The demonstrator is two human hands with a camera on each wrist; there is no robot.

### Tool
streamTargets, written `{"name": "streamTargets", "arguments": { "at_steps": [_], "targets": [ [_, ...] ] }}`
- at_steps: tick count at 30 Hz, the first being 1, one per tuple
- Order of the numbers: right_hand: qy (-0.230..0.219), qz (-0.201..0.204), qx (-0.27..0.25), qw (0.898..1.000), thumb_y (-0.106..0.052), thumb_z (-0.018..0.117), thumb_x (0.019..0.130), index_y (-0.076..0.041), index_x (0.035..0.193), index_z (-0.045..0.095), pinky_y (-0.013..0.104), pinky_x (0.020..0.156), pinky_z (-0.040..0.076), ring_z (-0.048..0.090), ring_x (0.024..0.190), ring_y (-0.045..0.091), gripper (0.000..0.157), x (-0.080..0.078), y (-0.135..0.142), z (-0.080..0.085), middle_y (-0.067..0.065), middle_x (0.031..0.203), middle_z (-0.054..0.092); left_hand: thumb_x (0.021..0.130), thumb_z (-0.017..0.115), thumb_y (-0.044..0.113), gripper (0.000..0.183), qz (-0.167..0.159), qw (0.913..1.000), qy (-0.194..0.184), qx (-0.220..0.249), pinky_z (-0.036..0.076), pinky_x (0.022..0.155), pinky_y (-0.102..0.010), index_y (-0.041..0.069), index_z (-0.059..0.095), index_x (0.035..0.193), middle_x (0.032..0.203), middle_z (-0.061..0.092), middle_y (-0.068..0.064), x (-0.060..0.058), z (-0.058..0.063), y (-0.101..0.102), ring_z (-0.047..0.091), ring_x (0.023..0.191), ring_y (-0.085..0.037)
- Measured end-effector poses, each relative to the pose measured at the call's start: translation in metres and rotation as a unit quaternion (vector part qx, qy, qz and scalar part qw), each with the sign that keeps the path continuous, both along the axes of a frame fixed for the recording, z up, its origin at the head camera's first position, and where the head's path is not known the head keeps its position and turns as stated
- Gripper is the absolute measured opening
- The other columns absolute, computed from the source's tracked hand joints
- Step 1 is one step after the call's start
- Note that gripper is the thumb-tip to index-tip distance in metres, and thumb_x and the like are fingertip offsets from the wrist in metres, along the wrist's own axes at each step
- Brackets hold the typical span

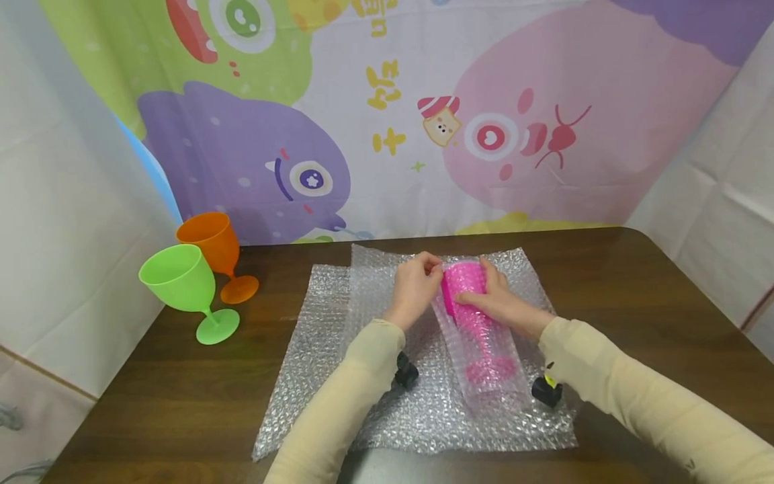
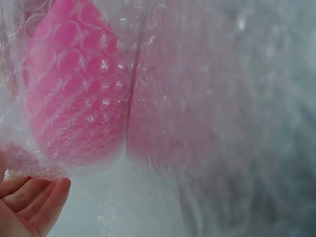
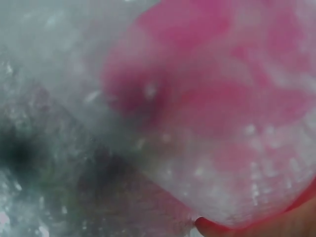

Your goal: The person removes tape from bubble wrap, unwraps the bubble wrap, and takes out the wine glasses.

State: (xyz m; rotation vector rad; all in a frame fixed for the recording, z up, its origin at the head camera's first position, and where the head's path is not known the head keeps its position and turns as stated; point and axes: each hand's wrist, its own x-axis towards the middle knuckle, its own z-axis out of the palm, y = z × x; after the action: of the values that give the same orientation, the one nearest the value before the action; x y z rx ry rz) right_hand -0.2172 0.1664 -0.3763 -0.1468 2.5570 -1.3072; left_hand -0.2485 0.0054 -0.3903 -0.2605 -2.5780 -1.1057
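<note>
A pink plastic goblet (image 1: 468,324) lies on its side with its bowl away from me and its foot toward me. Bubble wrap (image 1: 492,396) covers the stem and foot and most of the bowl. My right hand (image 1: 498,299) grips the bowl through the wrap, thumb across the top. At the bowl's left side, my left hand (image 1: 417,286) pinches the edge of the wrap with curled fingers. In the left wrist view the wrapped bowl (image 2: 74,89) shows large beside my fingers (image 2: 49,202). The right wrist view is blurred, with one fingertip (image 3: 207,227) at the lower edge.
Bubble wrap sheets (image 1: 320,343) lie flat under the wrapped goblet on the dark wooden table (image 1: 181,396). A green goblet (image 1: 187,279) and an orange goblet (image 1: 214,245) stand upright at the left. A cartoon-printed cloth (image 1: 387,188) hangs behind the table.
</note>
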Motion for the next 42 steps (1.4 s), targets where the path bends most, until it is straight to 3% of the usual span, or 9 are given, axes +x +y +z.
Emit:
{"name": "streamTargets", "arguments": {
  "at_steps": [5, 12, 18, 22, 26, 31, 42],
  "targets": [
    [-0.004, -0.015, -0.008, 1.000, -0.028, 0.062, 0.079, -0.001, 0.143, -0.002, 0.056, 0.102, 0.025, 0.020, 0.129, 0.045, 0.095, -0.001, -0.002, 0.005, 0.031, 0.144, 0.007, 0.085, 0.058, 0.016, 0.010, 0.007, 0.9999, 0.005, 0.015, 0.044, 0.058, -0.019, 0.010, 0.066, 0.087, 0.076, 0.065, 0.000, -0.001, -0.003, -0.002, 0.057, 0.067, -0.011],
    [0.008, -0.023, 0.037, 0.999, -0.019, 0.060, 0.072, 0.008, 0.140, 0.012, 0.055, 0.100, 0.030, 0.025, 0.125, 0.046, 0.087, -0.005, -0.006, 0.020, 0.034, 0.141, 0.011, 0.084, 0.059, 0.016, 0.008, 0.001, 0.9995, 0.005, 0.030, 0.046, 0.060, -0.019, 0.011, 0.066, 0.085, 0.077, 0.066, 0.000, 0.002, 0.000, -0.004, 0.060, 0.070, -0.011],
    [0.051, 0.017, 0.066, 0.996, -0.011, 0.054, 0.071, 0.006, 0.139, 0.019, 0.055, 0.101, 0.027, 0.023, 0.125, 0.045, 0.079, -0.008, -0.005, 0.035, 0.032, 0.139, 0.013, 0.083, 0.061, 0.018, 0.007, -0.011, 0.9996, 0.012, 0.024, 0.046, 0.063, -0.020, 0.014, 0.066, 0.085, 0.079, 0.067, 0.003, 0.005, 0.008, -0.003, 0.061, 0.075, -0.010],
    [0.090, 0.055, 0.081, 0.991, -0.018, 0.054, 0.080, 0.005, 0.133, 0.032, 0.055, 0.097, 0.032, 0.032, 0.121, 0.043, 0.062, -0.009, -0.005, 0.041, 0.030, 0.134, 0.026, 0.082, 0.061, 0.018, 0.007, -0.013, 0.9995, 0.024, 0.014, 0.046, 0.064, -0.022, 0.014, 0.066, 0.086, 0.079, 0.067, 0.003, 0.007, 0.013, -0.002, 0.061, 0.075, -0.010],
    [0.119, 0.063, 0.115, 0.984, -0.032, 0.060, 0.083, 0.006, 0.127, 0.040, 0.053, 0.093, 0.038, 0.040, 0.116, 0.039, 0.062, -0.010, -0.007, 0.042, 0.027, 0.126, 0.040, 0.082, 0.062, 0.017, 0.008, -0.015, 0.9994, 0.032, 0.005, 0.046, 0.063, -0.021, 0.013, 0.067, 0.087, 0.080, 0.068, 0.003, 0.008, 0.015, -0.001, 0.061, 0.076, -0.011],
    [0.147, 0.044, 0.116, 0.981, -0.029, 0.065, 0.080, 0.006, 0.121, 0.046, 0.050, 0.089, 0.041, 0.046, 0.110, 0.038, 0.058, -0.011, -0.006, 0.039, 0.027, 0.119, 0.048, 0.082, 0.062, 0.017, 0.008, -0.015, 0.9994, 0.030, 0.009, 0.047, 0.064, -0.021, 0.013, 0.067, 0.087, 0.081, 0.068, 0.002, 0.008, 0.016, -0.002, 0.062, 0.077, -0.012],
    [0.137, 0.024, 0.099, 0.985, -0.033, 0.065, 0.080, 0.000, 0.119, 0.049, 0.047, 0.088, 0.042, 0.050, 0.108, 0.034, 0.054, -0.015, 0.002, 0.027, 0.021, 0.119, 0.051, 0.082, 0.060, 0.015, 0.008, -0.004, 0.9985, 0.028, 0.046, 0.047, 0.064, -0.020, 0.011, 0.067, 0.084, 0.079, 0.067, 0.000, 0.006, 0.006, -0.006, 0.061, 0.075, -0.011]
  ]
}}
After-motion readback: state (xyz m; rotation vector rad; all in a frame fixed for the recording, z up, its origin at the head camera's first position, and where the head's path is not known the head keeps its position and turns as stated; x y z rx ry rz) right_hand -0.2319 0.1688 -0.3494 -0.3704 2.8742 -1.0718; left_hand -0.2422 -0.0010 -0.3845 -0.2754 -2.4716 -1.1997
